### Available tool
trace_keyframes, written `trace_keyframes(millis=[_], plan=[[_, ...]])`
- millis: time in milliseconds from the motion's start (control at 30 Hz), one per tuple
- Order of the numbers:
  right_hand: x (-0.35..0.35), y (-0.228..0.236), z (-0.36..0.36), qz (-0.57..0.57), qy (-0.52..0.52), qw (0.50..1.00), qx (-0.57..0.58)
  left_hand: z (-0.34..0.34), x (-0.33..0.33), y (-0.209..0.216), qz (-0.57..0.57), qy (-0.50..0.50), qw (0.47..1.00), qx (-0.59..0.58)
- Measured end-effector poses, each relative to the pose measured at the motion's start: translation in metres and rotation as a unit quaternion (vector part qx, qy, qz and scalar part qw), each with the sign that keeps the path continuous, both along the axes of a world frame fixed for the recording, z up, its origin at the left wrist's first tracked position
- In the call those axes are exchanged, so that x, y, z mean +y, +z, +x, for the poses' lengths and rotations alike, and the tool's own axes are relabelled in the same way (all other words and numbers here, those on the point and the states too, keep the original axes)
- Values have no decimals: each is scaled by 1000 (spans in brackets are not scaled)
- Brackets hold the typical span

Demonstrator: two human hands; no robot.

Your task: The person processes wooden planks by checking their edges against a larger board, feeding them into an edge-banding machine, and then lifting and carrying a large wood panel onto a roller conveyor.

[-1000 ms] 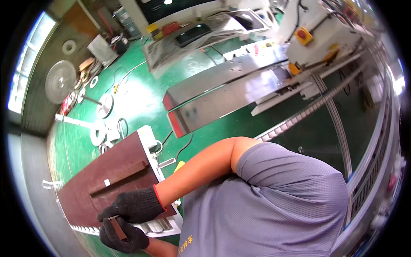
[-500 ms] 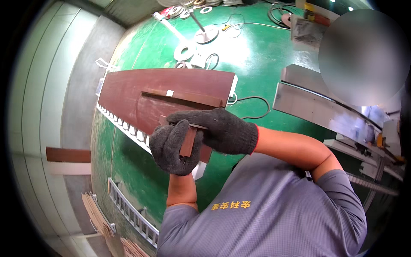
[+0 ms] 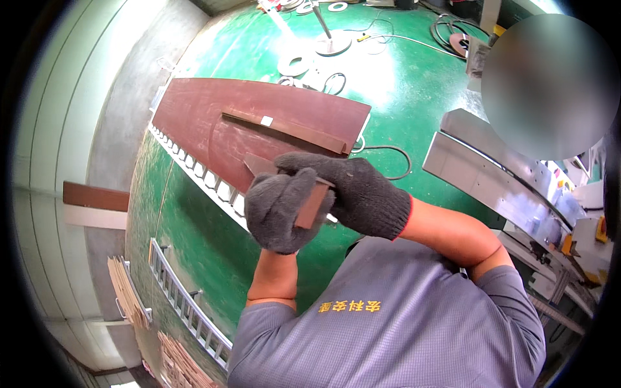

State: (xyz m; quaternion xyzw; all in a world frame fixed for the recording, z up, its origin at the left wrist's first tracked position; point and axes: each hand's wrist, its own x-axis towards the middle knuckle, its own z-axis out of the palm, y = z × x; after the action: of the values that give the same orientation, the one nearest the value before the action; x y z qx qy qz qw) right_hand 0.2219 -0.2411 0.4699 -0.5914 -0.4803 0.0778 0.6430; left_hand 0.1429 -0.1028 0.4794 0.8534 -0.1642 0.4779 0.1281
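Note:
Both hands wear dark grey knitted gloves and are closed on one short brown angled strip (image 3: pixel 314 205), held in front of the chest. My left hand (image 3: pixel 278 213) wraps round it from the left, and its wide brown face shows beside that hand's fingers. My right hand (image 3: pixel 356 194) reaches across from the right, its fingers over the top of the strip. The gloves hide the strip's middle. Beyond the hands lies a long reddish-brown board (image 3: pixel 194 123), and a narrow brown channel-like length (image 3: pixel 284 134) with a small white patch rests on it.
A row of white parts (image 3: pixel 210 180) lines the board's near side. A metal-topped machine (image 3: pixel 491 168) stands at the right. To the left are a grey slatted rack (image 3: pixel 187 304) and stacked boards (image 3: pixel 129 291). A round-based stand (image 3: pixel 333 44) and hoses are on the green floor (image 3: pixel 381 77).
The view has shifted, so the floor items sit differently in it. Both hands have kept their grip, and the strip has tilted slightly between them.

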Motion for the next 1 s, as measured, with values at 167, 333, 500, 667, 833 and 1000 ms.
trace_keyframes(millis=[167, 333, 500, 667, 833, 1000], plan=[[-23, -5, 0, -6, -77, 997, 20, 11, -5, -3, -23, -110, 989, 99], [-91, -79, 7, -111, -95, 986, 77, 30, 23, -144, -511, 76, 853, -72], [-128, -92, -18, 26, -116, 937, 328, 48, 102, -307, -883, -193, 423, -72], [-195, -113, -38, 302, -195, 870, 337, 104, 163, -308, -884, -428, 186, -33], [-381, -156, -54, 196, -555, 806, 57, 114, 208, -263, -854, -486, 178, -57], [-398, -122, -72, -138, -710, 631, -280, 131, 219, -262, -831, -465, 307, -2]])
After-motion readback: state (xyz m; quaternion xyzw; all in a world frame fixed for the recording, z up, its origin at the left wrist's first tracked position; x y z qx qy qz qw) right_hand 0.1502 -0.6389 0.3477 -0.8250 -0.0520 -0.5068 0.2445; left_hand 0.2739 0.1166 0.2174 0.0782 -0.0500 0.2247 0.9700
